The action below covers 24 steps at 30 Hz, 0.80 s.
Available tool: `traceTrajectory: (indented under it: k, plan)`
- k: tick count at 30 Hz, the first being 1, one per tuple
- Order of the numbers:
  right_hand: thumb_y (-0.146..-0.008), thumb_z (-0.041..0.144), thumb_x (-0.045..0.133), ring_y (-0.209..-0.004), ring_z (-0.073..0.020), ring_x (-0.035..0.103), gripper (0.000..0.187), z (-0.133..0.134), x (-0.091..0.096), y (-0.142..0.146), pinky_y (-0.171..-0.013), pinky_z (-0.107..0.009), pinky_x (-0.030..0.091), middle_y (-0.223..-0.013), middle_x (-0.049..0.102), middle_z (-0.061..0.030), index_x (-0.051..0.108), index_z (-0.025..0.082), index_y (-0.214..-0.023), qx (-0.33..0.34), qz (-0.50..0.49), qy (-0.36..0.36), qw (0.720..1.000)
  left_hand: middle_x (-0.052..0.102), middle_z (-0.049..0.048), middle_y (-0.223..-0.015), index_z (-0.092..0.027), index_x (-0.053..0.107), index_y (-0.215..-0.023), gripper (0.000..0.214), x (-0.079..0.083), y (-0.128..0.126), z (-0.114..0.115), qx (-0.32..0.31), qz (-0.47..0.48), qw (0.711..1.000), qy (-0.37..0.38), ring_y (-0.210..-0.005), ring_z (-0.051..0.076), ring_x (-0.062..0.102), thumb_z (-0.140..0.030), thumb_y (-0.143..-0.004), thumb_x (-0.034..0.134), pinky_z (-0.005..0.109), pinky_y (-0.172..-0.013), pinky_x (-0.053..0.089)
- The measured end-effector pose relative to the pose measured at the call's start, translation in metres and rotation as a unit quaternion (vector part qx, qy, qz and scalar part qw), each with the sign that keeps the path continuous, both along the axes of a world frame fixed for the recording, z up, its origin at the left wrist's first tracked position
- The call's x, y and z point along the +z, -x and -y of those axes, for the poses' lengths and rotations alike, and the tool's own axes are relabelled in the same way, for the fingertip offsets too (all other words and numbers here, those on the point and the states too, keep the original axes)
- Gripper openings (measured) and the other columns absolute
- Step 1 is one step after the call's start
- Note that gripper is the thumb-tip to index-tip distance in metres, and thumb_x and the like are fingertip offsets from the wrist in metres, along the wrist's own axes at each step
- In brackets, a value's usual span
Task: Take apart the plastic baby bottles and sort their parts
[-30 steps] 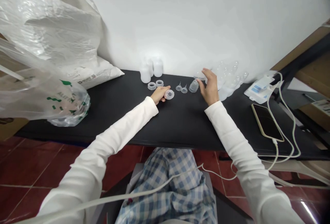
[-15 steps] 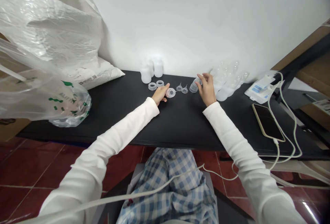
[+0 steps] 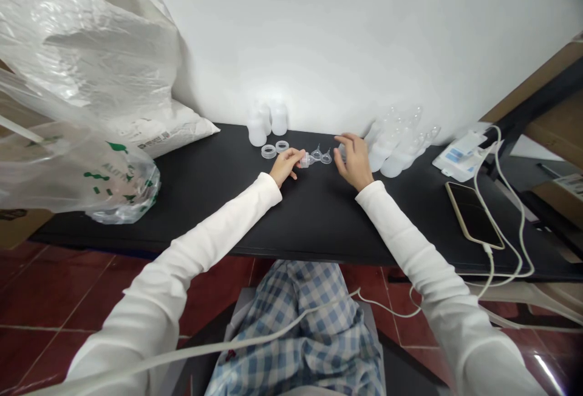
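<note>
Black tabletop (image 3: 204,201) ran along a white wall (image 3: 341,37), and a person's bare hands worked near its middle. The left hand (image 3: 286,166) pinched a small clear piece (image 3: 306,161) at its fingertips, a narrow grip, with two clear valves (image 3: 326,158) just beside it. The right hand (image 3: 354,162) arched over a clear cup (image 3: 340,153), mostly hidden; whether that grip held it could not be told. Two clear rings (image 3: 268,151) and two white bottles (image 3: 257,133) stood toward the back edge, with clear flanges (image 3: 392,150) further right. A plastic bag (image 3: 77,168) at the left end bore green lettering, too blurred to read. A phone (image 3: 473,215) lay near the right end, its cable attached.
</note>
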State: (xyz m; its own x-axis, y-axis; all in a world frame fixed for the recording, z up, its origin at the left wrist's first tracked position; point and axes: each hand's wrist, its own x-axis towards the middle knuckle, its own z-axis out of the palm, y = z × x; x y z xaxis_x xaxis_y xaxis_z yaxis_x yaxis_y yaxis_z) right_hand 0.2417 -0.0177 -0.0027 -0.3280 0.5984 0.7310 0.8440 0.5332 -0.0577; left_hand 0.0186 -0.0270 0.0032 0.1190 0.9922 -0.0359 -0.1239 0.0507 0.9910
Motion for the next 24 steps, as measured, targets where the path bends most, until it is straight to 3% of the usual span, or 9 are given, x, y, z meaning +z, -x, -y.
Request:
traceTrajectory:
  k: [6, 9, 12, 15, 19, 24]
  plan:
    - [-0.101, 0.037, 0.046, -0.098, -0.0273, 0.063, 0.034, 0.012, -0.005, 0.025, -0.087, -0.041, 0.048, -0.105, 0.068, -0.0145, 0.055, 0.014, -0.124, 0.113, 0.068, 0.069, 0.989, 0.052, -0.0015, -0.072, -0.018, 0.060, -0.075, 0.024, 0.000, -0.002, 0.001, -0.034, -0.014, 0.996, -0.080, -0.070, 0.010, 0.052, -0.036, -0.082, 0.074, 0.013, -0.044, 0.038]
    - [-0.098, 0.034, 0.048, -0.087, -0.0247, 0.063, 0.027, 0.009, -0.011, 0.027, -0.081, -0.038, 0.048, -0.095, 0.067, -0.0113, 0.054, 0.015, -0.118, 0.121, 0.031, 0.083, 0.989, 0.058, -0.0002, -0.081, -0.018, 0.063, -0.078, 0.021, -0.002, -0.003, 0.000, -0.050, -0.020, 0.993, -0.107, -0.074, 0.010, 0.054, -0.035, -0.081, 0.074, 0.015, -0.054, 0.043]
    - [-0.092, 0.029, 0.054, -0.083, -0.0216, 0.063, 0.023, 0.008, -0.015, 0.027, -0.079, -0.036, 0.048, -0.092, 0.066, -0.0084, 0.050, 0.018, -0.111, 0.134, -0.026, 0.098, 0.986, 0.064, 0.0010, -0.094, -0.017, 0.062, -0.084, 0.018, -0.006, -0.005, -0.001, -0.044, -0.005, 0.993, -0.106, -0.087, 0.010, 0.060, -0.025, -0.078, 0.077, 0.019, -0.076, 0.050]
    - [-0.087, 0.027, 0.057, -0.075, -0.0166, 0.059, 0.022, 0.009, -0.019, 0.028, -0.072, -0.031, 0.048, -0.086, 0.060, -0.0022, 0.045, 0.021, -0.105, 0.169, -0.095, 0.160, 0.968, 0.068, 0.0014, -0.102, -0.018, 0.059, -0.097, 0.029, -0.011, -0.005, 0.000, -0.070, 0.037, 0.993, -0.083, -0.094, 0.010, 0.065, -0.021, -0.076, 0.079, 0.024, -0.090, 0.050]
    - [-0.085, 0.026, 0.057, -0.064, -0.0120, 0.047, 0.020, 0.009, -0.023, 0.032, -0.063, -0.027, 0.044, -0.079, 0.049, 0.0039, 0.039, 0.025, -0.094, 0.207, -0.165, 0.218, 0.939, 0.070, 0.0005, -0.092, -0.020, 0.058, -0.113, 0.038, -0.013, -0.004, -0.002, -0.144, 0.020, 0.986, -0.075, -0.086, 0.012, 0.068, -0.031, -0.081, 0.076, 0.025, -0.080, 0.053]
    - [-0.088, 0.021, 0.053, -0.063, -0.0121, 0.043, 0.018, 0.013, -0.023, 0.038, -0.061, -0.027, 0.041, -0.075, 0.045, 0.0044, 0.035, 0.025, -0.086, 0.207, -0.159, 0.182, 0.948, 0.060, -0.0036, -0.067, -0.016, 0.060, -0.087, 0.032, -0.015, -0.005, -0.006, -0.126, -0.029, 0.988, -0.087, -0.058, 0.008, 0.058, -0.046, -0.087, 0.071, 0.021, -0.059, 0.049]
